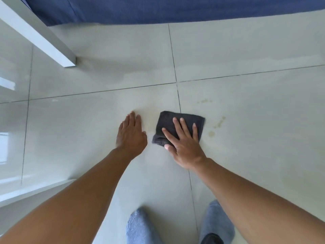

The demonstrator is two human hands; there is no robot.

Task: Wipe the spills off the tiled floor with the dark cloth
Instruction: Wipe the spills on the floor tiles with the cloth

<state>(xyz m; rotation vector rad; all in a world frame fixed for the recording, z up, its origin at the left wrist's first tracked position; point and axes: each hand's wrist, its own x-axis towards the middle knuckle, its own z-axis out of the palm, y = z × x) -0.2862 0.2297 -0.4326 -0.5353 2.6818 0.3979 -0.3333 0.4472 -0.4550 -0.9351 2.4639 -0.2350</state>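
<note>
A folded dark grey cloth (168,123) lies flat on the pale tiled floor (255,155), straddling a grout line. My right hand (184,143) presses down on it with fingers spread, thumb at the cloth's near edge. My left hand (131,133) rests flat on the bare tile just left of the cloth, fingers together, holding nothing. Yellowish spill drops (218,125) dot the tile right of the cloth, and fainter spots (204,101) lie farther back. A faint yellowish smear (149,118) shows between my two hands.
A white furniture leg (70,60) stands at the back left, with a white edge (35,191) at the near left. Blue fabric (175,9) hangs along the far side. My two feet in blue-grey socks (140,228) are at the bottom.
</note>
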